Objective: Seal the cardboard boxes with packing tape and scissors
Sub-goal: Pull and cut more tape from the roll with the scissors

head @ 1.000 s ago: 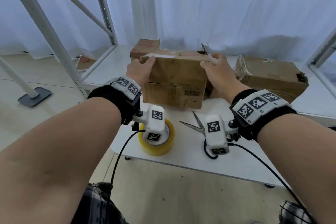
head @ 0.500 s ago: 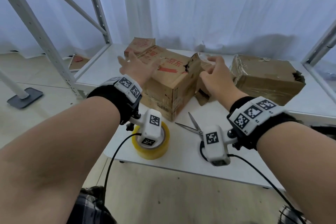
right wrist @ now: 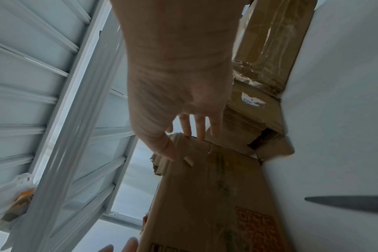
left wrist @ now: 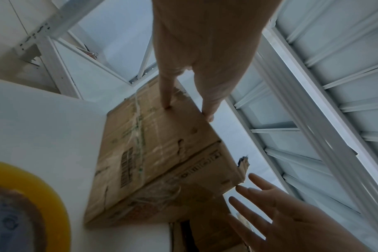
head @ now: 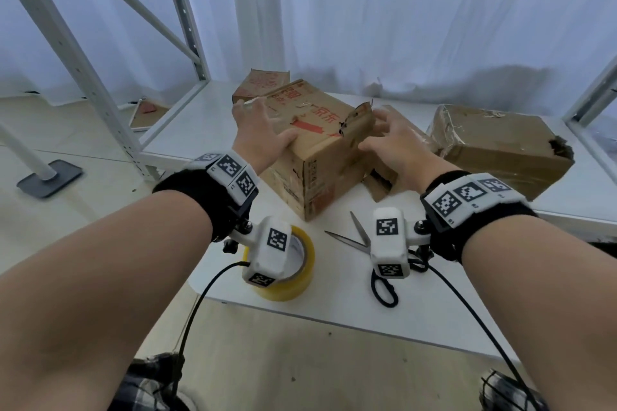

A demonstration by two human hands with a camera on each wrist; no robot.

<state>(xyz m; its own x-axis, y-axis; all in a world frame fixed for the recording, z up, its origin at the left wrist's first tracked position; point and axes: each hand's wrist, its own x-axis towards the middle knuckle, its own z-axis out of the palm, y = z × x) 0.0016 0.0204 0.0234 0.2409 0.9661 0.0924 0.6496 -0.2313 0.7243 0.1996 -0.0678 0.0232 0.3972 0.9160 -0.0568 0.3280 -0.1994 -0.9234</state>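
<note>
A white table fills the lower middle of the head picture. Behind it, across the middle, is a low white shelf board. White metal rack posts with small holes slant up the left side, and one more post shows at the right edge. A white curtain hangs across the whole top. At the left edge, a white pole stands on a flat grey foot on the pale floor. Black cables hang down near the bottom.
</note>
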